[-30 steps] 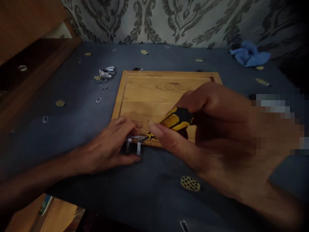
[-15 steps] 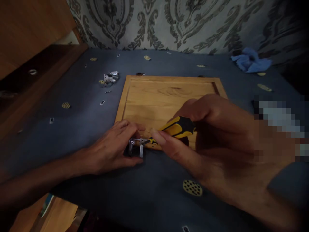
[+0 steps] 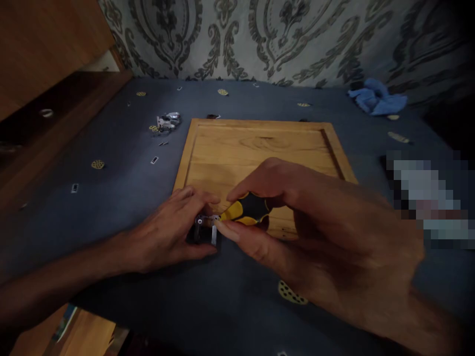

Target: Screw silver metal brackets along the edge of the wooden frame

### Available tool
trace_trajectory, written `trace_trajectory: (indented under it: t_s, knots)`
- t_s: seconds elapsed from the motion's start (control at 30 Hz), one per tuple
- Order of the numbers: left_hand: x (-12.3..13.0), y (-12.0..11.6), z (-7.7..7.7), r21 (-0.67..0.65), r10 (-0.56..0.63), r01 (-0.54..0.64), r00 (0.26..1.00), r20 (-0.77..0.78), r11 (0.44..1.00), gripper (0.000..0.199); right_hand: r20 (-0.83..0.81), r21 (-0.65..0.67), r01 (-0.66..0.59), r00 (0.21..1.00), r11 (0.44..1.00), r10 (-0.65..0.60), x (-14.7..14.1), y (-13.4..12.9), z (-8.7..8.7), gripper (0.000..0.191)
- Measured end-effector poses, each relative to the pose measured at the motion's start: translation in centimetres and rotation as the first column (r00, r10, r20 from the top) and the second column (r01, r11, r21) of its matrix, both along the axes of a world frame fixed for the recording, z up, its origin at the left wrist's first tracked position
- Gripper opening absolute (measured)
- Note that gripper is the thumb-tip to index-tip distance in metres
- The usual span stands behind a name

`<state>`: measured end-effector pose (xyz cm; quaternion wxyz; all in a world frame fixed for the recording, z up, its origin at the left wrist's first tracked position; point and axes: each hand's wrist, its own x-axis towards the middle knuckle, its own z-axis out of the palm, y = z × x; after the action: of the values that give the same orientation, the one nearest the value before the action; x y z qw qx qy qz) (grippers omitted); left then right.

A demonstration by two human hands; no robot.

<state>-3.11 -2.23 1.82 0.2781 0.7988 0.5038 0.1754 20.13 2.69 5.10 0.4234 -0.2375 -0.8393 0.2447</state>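
Observation:
My left hand (image 3: 168,232) grips a small metal hinge-like part (image 3: 214,232) at the near edge of a wooden board (image 3: 260,170). Between the thumb and fingers of my right hand (image 3: 315,222) is a short yellow and black screwdriver (image 3: 247,208). Its handle points toward the right, and its front end is close to the top of the metal part; the tip is hidden. A screw head shows on the left of the part. Beyond my left hand, a small pile of metal parts (image 3: 168,122) lies on the cloth.
A dark blue patterned cloth (image 3: 122,128) covers the table. Two tiny screws (image 3: 163,144) lie near the metal pile. At the back right is a crumpled blue cloth (image 3: 378,97). A blurred-out object (image 3: 426,193) rests at the right. Wooden furniture (image 3: 48,44) stands at the left.
My right hand has moved left with the screwdriver, whose handle is now closer to the metal part. My left hand keeps its grip. The whole view has shifted slightly.

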Motion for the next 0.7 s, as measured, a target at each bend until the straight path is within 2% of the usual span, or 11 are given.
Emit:
trace_trajectory:
  t_s: [0.1,0.2,0.27,0.37,0.43,0.5,0.57,0.7]
  knots:
    - [-0.1,0.0,-0.1,-0.05,-0.037,0.041,0.997,0.072,0.998,0.026,-0.04,-0.1,-0.048,0.998,0.994,0.044,-0.4,0.2,0.2,0.015]
    - [-0.1,0.0,-0.1,-0.115,-0.02,0.026,0.999,0.049,0.993,0.034,-0.12,-0.242,-0.091,0.991,0.966,0.063,-0.6,0.3,0.4,0.018]
    - [-0.1,0.0,-0.2,-0.097,-0.009,0.013,0.999,0.043,0.995,0.039,-0.139,-0.32,-0.133,0.986,0.938,0.092,-0.5,0.5,0.6,0.019]
    - [-0.2,-0.1,-0.4,0.0,-0.016,0.016,0.999,0.03,1.0,0.039,-0.146,-0.4,-0.199,0.977,0.894,0.152,-0.1,0.7,0.8,0.022]
    - [-0.2,0.0,-0.5,0.023,-0.023,0.022,1.0,0.021,0.999,0.032,-0.143,-0.429,-0.221,0.974,0.876,0.175,0.2,0.8,1.1,0.023]
    - [-0.2,0.0,-0.4,-0.018,-0.027,0.028,1.0,0.014,0.999,0.028,-0.115,-0.442,-0.201,0.979,0.874,0.167,0.2,0.8,1.4,0.017]
    - [-0.1,0.1,-0.4,-0.026,-0.035,0.036,0.999,0.019,0.999,0.032,-0.126,-0.433,-0.187,0.981,0.882,0.146,0.0,0.6,1.6,0.009]
    - [-0.2,0.0,-0.5,0.072,-0.045,0.042,0.998,0.036,0.997,0.044,-0.149,-0.351,-0.058,0.989,0.934,0.005,-0.7,-0.1,1.0,0.014]
